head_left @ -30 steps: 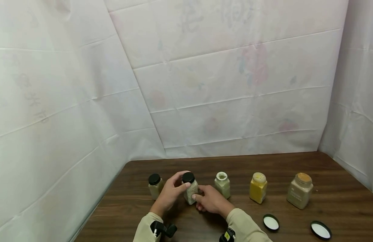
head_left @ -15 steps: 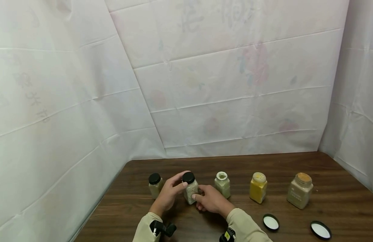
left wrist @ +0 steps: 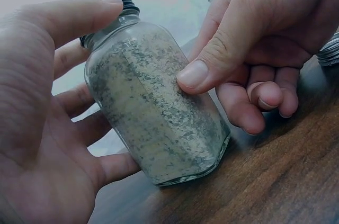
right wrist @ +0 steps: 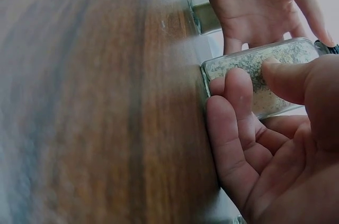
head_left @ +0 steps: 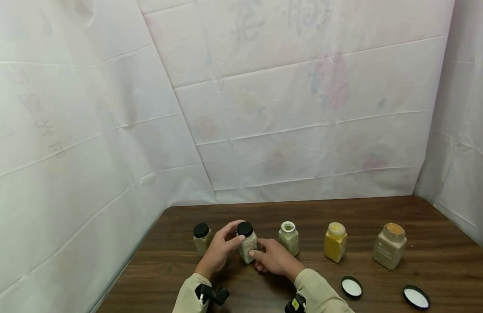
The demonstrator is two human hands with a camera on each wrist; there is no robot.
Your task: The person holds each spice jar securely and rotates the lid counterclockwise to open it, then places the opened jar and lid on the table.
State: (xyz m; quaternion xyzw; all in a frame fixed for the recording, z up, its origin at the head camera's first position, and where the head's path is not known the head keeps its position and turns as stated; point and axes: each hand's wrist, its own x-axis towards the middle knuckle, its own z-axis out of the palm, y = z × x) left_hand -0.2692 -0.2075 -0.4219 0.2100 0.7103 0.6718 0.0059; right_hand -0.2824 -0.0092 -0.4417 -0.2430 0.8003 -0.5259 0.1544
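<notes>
- Hardly anything has moved since the earlier frames: both hands and the jar between them keep their places, and the head view has merely slid a touch.
- Left hand [head_left: 219, 248]: thumb and forefinger pinch the black cap [head_left: 245, 228] at its rim, the other fingers spread behind the glass.
- Right hand [head_left: 275, 259]: thumb pressed on the jar's near face, forefinger round its far side, the remaining fingers curled below.
- Speckled jar [left wrist: 153, 113]: held between the two hands, left of the table's middle; its base seems to meet the wood, though the wrist views are too blurred there to be sure.
- Room at the left is tight: a dark-capped jar [head_left: 202, 241] stands just beside the left hand.
- To the right, an uncapped pale green jar [head_left: 289, 243] stands close behind the right hand; a strip of wood then parts it from the yellow jar [head_left: 335, 248], and a wider one from the large square jar [head_left: 389, 251].
- Nearer the person, two loose lids, one left [head_left: 351, 288] and one right [head_left: 416, 298], lie with white liners up, well apart from the hands.
- Beyond the row, wood of the table [head_left: 155, 269] runs to a back edge that meets the white sheeting [head_left: 296, 130].
</notes>
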